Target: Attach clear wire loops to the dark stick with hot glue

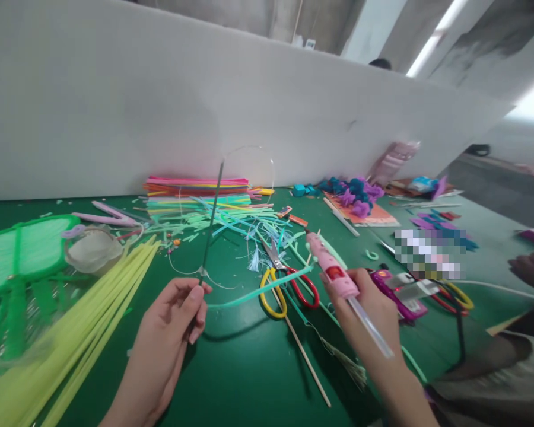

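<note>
A thin dark stick (211, 219) is pinched upright between the thumb and fingertips of the left hand (173, 332), closed tightly on its lower end just above the green table (249, 367). A teal strip (260, 290) is seen running from the base of the stick toward the right, apparently held taut there so that it can be fixed in place. A pink glue gun (331, 267) is gripped in the right hand (369, 314), whose fingers are wrapped fully around the body; its nozzle is pointed away and to the left, toward the strip, while a clear glue rod (369, 326) is left projecting from the back. Yellow-and-red scissors (287, 281) are laid open-handled between the two hands, near enough to be reached. A stack of coloured sheets (196, 193) is kept against the white wall (115, 107), and yellow strips (93, 314) are fanned out at the left (beside a green woven piece (22, 249)). Another person's hand (531, 270) is visible at the right edge.
</note>
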### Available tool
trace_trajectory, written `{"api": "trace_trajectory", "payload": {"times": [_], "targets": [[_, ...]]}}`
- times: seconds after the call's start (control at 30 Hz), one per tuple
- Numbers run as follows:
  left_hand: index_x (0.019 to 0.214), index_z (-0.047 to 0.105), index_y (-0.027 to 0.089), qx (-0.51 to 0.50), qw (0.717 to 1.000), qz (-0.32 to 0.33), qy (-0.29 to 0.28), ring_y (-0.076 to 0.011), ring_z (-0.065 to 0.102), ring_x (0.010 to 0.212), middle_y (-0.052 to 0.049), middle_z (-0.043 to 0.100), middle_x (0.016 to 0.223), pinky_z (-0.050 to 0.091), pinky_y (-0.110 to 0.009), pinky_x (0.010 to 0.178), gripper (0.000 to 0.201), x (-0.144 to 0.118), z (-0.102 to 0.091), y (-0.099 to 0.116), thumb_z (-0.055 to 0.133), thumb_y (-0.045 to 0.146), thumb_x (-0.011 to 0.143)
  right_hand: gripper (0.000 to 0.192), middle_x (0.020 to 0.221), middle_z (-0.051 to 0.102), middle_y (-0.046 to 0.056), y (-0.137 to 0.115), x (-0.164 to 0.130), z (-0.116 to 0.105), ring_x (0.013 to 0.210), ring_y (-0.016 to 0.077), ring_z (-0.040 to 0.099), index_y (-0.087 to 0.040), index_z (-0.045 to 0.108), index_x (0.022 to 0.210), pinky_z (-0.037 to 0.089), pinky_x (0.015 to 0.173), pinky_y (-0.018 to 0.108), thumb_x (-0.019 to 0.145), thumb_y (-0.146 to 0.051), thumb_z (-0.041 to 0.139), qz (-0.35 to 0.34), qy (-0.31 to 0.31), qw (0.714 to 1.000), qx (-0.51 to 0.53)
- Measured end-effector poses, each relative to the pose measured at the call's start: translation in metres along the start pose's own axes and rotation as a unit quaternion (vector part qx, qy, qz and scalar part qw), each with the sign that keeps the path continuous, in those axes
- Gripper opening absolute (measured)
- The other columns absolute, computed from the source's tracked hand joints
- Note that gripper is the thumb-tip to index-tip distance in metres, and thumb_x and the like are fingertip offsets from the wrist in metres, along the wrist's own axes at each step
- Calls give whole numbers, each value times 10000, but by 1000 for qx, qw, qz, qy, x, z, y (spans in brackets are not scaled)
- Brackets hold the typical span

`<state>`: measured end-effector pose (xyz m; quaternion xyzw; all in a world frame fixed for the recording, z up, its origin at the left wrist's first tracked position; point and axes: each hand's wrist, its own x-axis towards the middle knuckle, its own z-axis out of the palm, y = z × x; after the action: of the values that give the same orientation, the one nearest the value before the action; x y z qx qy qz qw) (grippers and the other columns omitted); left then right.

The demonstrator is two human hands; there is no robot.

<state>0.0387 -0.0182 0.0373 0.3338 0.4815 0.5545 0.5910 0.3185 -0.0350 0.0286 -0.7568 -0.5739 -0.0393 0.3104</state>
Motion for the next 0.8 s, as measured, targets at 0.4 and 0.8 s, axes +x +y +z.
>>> {"api": "trace_trajectory", "payload": {"times": [0.4,0.8], "targets": [[903,477,252,-71,981,-150,-98,-283,727,994,-87,686,1258,598,-447,841,296,-7,8,-1,712,419,832,239,796,624,76,-37,-13,23,693,236,569,-225,482,897,397,599,314,868,-461,508,25,-58,991,118],[852,546,220,76,996,-19,-33,-46,409,540,42,590,817,331,-169,468,319,-2,2,-4,669,513,833,207,834,641,91,-34,-6,19,727,250,600,-222,453,929,426,609,334,883,-424,455,50,-119,979,157]]}}
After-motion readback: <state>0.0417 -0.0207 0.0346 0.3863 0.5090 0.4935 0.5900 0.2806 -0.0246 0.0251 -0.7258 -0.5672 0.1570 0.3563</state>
